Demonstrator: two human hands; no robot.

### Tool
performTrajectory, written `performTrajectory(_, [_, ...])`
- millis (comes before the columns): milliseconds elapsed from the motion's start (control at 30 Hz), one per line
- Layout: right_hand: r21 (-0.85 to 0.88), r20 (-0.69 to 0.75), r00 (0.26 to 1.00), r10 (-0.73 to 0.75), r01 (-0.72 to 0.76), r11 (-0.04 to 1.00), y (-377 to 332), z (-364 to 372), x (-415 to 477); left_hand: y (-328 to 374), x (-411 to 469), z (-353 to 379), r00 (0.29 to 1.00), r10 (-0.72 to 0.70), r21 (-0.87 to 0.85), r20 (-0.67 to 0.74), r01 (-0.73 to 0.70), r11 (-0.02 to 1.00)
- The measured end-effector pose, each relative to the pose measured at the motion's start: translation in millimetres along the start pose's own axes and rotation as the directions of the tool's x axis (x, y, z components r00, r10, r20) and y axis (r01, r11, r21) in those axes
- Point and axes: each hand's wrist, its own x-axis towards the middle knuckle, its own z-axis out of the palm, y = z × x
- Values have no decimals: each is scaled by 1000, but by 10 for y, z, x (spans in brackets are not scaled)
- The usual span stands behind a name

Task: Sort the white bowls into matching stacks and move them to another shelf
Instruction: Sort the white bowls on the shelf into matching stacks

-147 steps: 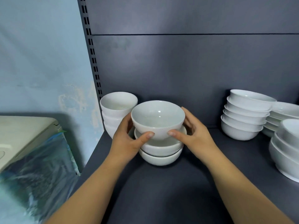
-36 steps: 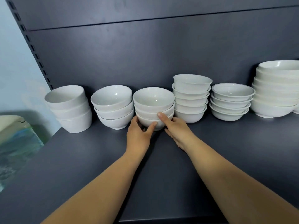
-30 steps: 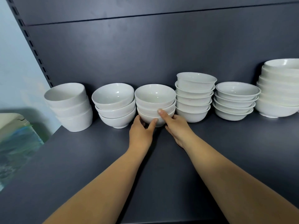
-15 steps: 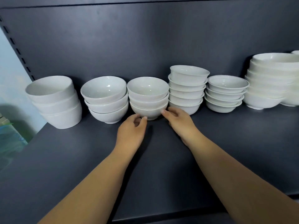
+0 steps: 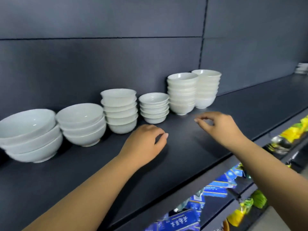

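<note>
Now six stacks of white bowls are seen in a row along the back of the dark shelf (image 5: pixel 66 172), close to the grey back panel (image 5: pixel 116 64). From the left, the first stack (image 5: pixel 28 134) and the second stack (image 5: pixel 81 124) are each made of three wide bowls. Beside them a taller third stack (image 5: pixel 120 110) is placed, then a low fourth stack (image 5: pixel 154 107) of small shallow bowls. The fifth stack (image 5: pixel 181 94) and the sixth stack (image 5: pixel 206 89) are the tallest, and they stand just beside each other.

The left hand (image 5: pixel 145 144) is held over the shelf in front of the third and fourth stacks. Its fingers are loosely curled and nothing is held. The right hand (image 5: pixel 220 125) is held in front of the fifth stack. Its thumb and forefinger are brought near together, but nothing is gripped. No bowl is touched by either hand.

Below the shelf edge, blue packets (image 5: pixel 215 189) and yellow-green packets (image 5: pixel 296 130) are seen on lower shelves.
</note>
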Motion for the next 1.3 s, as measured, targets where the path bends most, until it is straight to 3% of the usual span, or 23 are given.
performTrajectory(167, [-34, -83, 996, 15, -18, 999, 788, -476, 65, 586, 477, 507, 1000, 8, -25, 12, -7, 1000])
performTrajectory(367, [30, -12, 1000, -12, 12, 999, 1570, -764, 319, 1208, 1076, 1115, 996, -87, -20, 27, 87, 996])
performTrajectory(567, [140, 24, 1000, -3, -1, 990, 2048, -917, 580, 1341, 1534, 1415, 959, -285, -129, 8, 283, 950])
performTrajectory(767, [238, 80, 997, 8, -27, 971, 2385, -708, 1060, 1335, 2117, 1822, 808, -579, -466, -106, 474, 747])
performTrajectory(967, [432, 103, 994, 23, -65, 899, 2652, -434, 1764, 1050, 2532, 2208, 551, -813, -701, -189, 504, 505])
performTrajectory(1167, [693, 133, 991, 24, -110, 713, 2704, -109, 2263, 1002, 2791, 2537, 536, -797, -729, -279, 423, 539])
performTrajectory(1300, [791, 142, 990, -14, -105, 603, 2752, 98, 2490, 988, 2980, 2640, 502, -757, -734, -418, 304, 607])
